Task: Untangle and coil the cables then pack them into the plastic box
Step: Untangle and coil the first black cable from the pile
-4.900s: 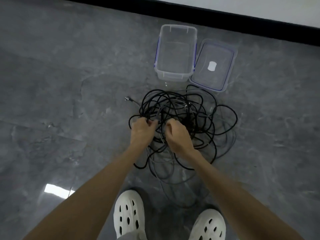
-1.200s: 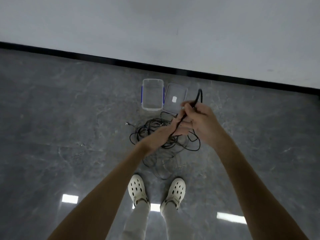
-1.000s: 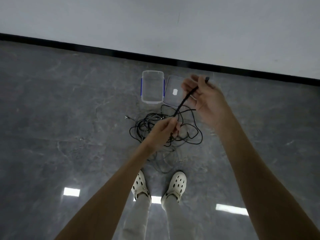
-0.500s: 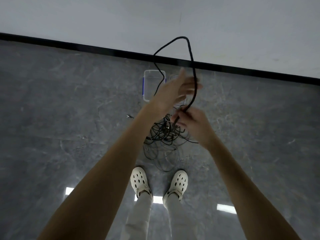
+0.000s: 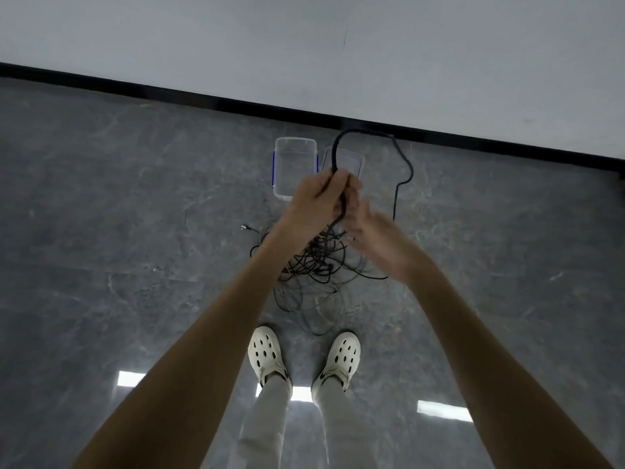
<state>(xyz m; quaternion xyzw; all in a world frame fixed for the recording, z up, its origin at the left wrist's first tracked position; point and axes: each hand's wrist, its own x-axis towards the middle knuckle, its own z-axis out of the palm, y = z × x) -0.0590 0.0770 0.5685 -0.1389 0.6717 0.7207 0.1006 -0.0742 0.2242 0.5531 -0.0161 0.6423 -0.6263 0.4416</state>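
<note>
Head view, looking down at a standing person with both arms out front. Left hand (image 5: 319,201) is fisted round a black cable (image 5: 402,157), fingers curled tight and thumb side up. The cable leaves the top of the fist, climbs, arcs over to the right of the grip, kinks and drops back down just beyond the right hand's fingertips. A second strand runs out of the bottom of the fist, straight down into the cable tangle (image 5: 314,265).

Right hand (image 5: 378,238) is just right of and a bit below the grip. It is motion-blurred, fingers look straight and spread, pointing toward the left fist, nothing seen held. Cannot tell if the fingertips touch the hanging strand.

Tangle lies on the floor (image 5: 135,231) directly under the grip, a loose heap of dark loops, with thinner grey loops trailing toward the white shoes (image 5: 265,350). One plug end (image 5: 244,227) sticks out of the heap, left of and below the grip.

Plastic box (image 5: 274,170) sits on the floor past the grip, clear with blue clips, open; its near right corner is hidden by the left fist. Lid (image 5: 353,164) lies flat touching the box's right side, behind the raised loop. A black skirting strip (image 5: 203,93) and pale wall (image 5: 304,45) are beyond.
</note>
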